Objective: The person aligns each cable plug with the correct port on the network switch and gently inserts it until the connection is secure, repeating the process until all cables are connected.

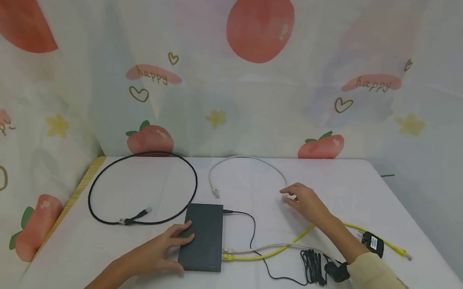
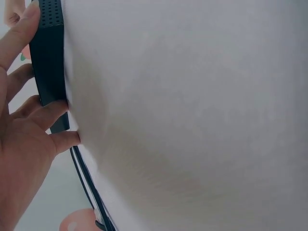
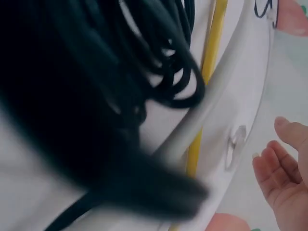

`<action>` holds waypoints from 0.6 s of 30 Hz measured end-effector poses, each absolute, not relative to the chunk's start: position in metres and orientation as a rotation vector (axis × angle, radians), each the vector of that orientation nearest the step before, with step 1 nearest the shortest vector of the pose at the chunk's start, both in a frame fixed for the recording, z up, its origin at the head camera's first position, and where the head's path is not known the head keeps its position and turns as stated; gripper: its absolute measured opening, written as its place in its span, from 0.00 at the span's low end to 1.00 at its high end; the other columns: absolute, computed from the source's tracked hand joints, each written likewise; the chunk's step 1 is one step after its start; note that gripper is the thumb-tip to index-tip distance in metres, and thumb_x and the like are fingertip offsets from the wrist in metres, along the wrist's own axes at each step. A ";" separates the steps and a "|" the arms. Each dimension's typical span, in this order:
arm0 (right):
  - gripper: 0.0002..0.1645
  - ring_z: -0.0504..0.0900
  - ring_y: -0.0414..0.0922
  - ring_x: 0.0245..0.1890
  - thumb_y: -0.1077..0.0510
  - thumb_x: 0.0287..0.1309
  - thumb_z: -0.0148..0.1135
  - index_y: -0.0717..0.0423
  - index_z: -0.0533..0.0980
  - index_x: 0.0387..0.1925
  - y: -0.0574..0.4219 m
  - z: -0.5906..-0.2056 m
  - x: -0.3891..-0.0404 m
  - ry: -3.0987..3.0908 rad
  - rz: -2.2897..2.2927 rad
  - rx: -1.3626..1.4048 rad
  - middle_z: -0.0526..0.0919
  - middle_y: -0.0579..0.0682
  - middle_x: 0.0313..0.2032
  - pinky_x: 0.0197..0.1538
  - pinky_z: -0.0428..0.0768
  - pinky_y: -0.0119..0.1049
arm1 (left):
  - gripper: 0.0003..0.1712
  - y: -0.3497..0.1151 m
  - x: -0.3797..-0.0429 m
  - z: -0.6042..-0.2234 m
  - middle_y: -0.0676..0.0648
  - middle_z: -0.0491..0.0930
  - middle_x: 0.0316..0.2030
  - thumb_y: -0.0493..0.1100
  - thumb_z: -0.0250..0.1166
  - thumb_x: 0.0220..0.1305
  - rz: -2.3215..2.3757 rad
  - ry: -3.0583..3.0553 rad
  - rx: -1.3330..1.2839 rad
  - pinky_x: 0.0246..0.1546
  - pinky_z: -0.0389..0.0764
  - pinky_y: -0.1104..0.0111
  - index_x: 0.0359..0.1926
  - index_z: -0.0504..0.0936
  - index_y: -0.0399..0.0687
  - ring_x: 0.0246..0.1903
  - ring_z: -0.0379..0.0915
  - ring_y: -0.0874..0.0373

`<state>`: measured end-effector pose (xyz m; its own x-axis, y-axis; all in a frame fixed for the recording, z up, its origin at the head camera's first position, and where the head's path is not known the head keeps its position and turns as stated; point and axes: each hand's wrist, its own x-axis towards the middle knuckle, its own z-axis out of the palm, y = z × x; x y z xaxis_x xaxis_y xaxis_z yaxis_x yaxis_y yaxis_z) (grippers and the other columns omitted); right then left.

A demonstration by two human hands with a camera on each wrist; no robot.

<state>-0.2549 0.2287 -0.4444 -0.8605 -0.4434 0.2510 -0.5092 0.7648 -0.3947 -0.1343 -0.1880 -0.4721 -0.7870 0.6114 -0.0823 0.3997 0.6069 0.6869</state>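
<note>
A flat black network switch lies on the table, with a yellow network cable, a white network cable and a thin black power cord running from its right side. My left hand rests against its left edge, fingers spread; in the left wrist view the fingers lie along the switch's vented side. Farther back, my right hand hovers at the right end of a loose white network cable. In the right wrist view its fingers are bent loosely, apart from the clear plug.
A black network cable lies looped at the left. Beneath my right forearm are a bundled black cord and a black plug. A black adapter and the yellow cable's free plug lie at the right. Patterned cloth hangs behind.
</note>
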 end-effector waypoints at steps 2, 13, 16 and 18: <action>0.14 0.78 0.51 0.37 0.66 0.53 0.67 0.63 0.81 0.43 0.223 -0.446 -0.257 -2.827 0.700 0.803 0.79 0.57 0.39 0.39 0.80 0.41 | 0.48 -0.188 -0.134 -0.472 0.48 0.46 0.72 0.63 0.69 0.48 0.968 2.526 0.820 0.61 0.61 0.51 0.66 0.67 0.47 0.68 0.45 0.44; 0.16 0.78 0.48 0.40 0.66 0.53 0.67 0.62 0.80 0.46 0.183 -0.446 -0.275 -2.843 0.675 1.012 0.81 0.54 0.39 0.43 0.79 0.40 | 0.48 -0.192 -0.133 -0.476 0.49 0.46 0.72 0.63 0.69 0.48 0.985 2.534 0.844 0.61 0.62 0.53 0.66 0.67 0.48 0.69 0.45 0.46; 0.16 0.78 0.49 0.41 0.67 0.53 0.66 0.62 0.80 0.46 0.179 -0.442 -0.279 -2.836 0.641 1.037 0.81 0.54 0.40 0.44 0.79 0.41 | 0.47 -0.192 -0.133 -0.476 0.50 0.46 0.72 0.63 0.69 0.48 0.985 2.536 0.844 0.61 0.61 0.53 0.66 0.67 0.48 0.69 0.45 0.47; 0.16 0.78 0.50 0.42 0.70 0.53 0.65 0.63 0.80 0.45 0.182 -0.441 -0.282 -2.828 0.593 1.025 0.81 0.55 0.40 0.46 0.78 0.43 | 0.47 -0.192 -0.134 -0.475 0.50 0.46 0.72 0.63 0.69 0.48 0.982 2.540 0.843 0.61 0.62 0.53 0.67 0.67 0.49 0.69 0.44 0.48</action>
